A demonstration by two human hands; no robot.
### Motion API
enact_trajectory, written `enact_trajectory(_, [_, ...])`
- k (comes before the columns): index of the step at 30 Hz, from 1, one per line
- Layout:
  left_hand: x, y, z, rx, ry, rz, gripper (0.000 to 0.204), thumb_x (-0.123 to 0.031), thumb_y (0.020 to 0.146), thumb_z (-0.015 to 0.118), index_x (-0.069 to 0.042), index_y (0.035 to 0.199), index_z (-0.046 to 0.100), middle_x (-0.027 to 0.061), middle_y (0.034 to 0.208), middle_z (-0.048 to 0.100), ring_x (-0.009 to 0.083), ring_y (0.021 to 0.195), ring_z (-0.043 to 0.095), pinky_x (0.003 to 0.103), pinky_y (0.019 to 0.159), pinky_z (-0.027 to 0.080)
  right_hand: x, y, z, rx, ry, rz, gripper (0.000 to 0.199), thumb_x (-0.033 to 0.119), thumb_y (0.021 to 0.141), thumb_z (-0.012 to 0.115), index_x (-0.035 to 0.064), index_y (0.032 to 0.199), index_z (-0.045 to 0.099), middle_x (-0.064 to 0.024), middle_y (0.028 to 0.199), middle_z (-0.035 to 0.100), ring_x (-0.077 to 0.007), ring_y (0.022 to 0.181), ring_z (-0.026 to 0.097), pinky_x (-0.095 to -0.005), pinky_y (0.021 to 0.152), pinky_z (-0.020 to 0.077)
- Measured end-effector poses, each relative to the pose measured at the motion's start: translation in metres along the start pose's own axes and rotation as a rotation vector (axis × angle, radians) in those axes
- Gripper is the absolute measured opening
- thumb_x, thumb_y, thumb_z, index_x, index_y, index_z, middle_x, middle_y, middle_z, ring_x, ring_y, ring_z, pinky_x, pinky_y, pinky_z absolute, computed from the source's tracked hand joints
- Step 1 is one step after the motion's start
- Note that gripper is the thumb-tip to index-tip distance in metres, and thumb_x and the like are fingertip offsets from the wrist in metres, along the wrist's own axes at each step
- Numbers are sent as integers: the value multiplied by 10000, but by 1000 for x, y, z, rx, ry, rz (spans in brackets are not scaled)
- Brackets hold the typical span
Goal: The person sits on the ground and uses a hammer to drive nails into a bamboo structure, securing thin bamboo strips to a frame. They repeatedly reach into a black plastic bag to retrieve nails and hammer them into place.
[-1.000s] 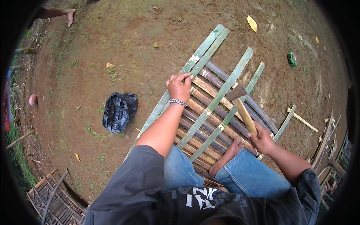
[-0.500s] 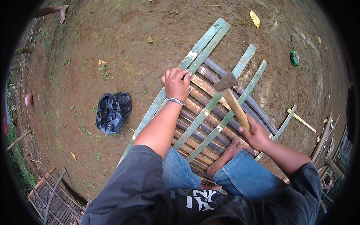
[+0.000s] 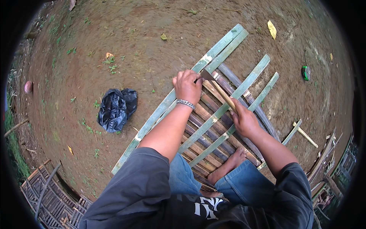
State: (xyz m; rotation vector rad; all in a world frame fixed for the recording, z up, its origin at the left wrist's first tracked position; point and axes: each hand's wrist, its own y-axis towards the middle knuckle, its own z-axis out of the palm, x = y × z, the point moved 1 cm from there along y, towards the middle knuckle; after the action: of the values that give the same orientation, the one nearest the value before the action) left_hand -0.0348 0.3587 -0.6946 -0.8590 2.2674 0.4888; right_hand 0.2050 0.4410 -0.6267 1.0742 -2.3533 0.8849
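the right hand (image 3: 244,119) gripped the hatchet (image 3: 223,93), its head beside the curled left hand (image 3: 188,87) (contents not discernible) at the bamboo frame (image 3: 206,124) on the ground (image 3: 152,65), where strips (image 3: 249,78) already crossed slats but complete fastening could not be confirmed.

Whatever the left grip (image 3: 188,86) may hold is hidden beneath it; the upper edge crops a bare foot (image 3: 72,4)

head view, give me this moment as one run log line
left hand: on green slats | right hand: grips hatchet by handle | hatchet head: beside left hand | black plastic bag: on ground
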Motion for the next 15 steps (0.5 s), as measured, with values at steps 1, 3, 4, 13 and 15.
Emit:
enact_trajectory(1, [0, -1, 0, 3, 2, -4, 65, -169, 776, 801, -137, 808, 754, -12, 995, 687, 225, 1037, 591, 400, 959, 371, 0, -1, 0, 2, -10, -15, 579, 131, 975, 573, 147, 1520, 378, -263, 1281, 633, -468, 1084, 644, -516, 930, 541])
enact_trajectory(3, [0, 0, 1, 11, -7, -25, 65, -174, 778, 801, -140, 801, 751, -13, 992, 687, 224, 1037, 590, 398, 955, 371, 1, -2, 0, -66, -8, -60, 577, 127, 971, 581, 146, 1515, 389, -262, 1275, 636, -462, 1074, 650, -510, 919, 547])
enact_trajectory(4, [-1, 0, 1, 16, -13, -33, 65, -177, 780, 801, -141, 798, 749, -14, 990, 687, 224, 1037, 590, 398, 953, 370, 0, -3, -1, -103, -8, -80, 576, 125, 968, 584, 146, 1512, 395, -262, 1271, 638, -459, 1069, 653, -508, 914, 551])
enact_trajectory(13, [2, 1, 2, 15, -1, -24, 61, -211, 794, 801, -160, 807, 771, -14, 976, 687, 221, 1026, 588, 396, 942, 371, 1, 0, -4, -119, 4, -81, 568, 115, 961, 595, 138, 1499, 416, -260, 1278, 638, -455, 1088, 649, -504, 920, 550])
enact_trajectory(15, [2, 0, 2, 19, 4, -20, 63, -215, 795, 802, -160, 804, 773, -16, 976, 687, 220, 1026, 588, 396, 941, 372, 1, 2, -5, -71, -8, -44, 562, 114, 961, 596, 137, 1495, 421, -258, 1297, 631, -453, 1107, 645, -501, 934, 546])
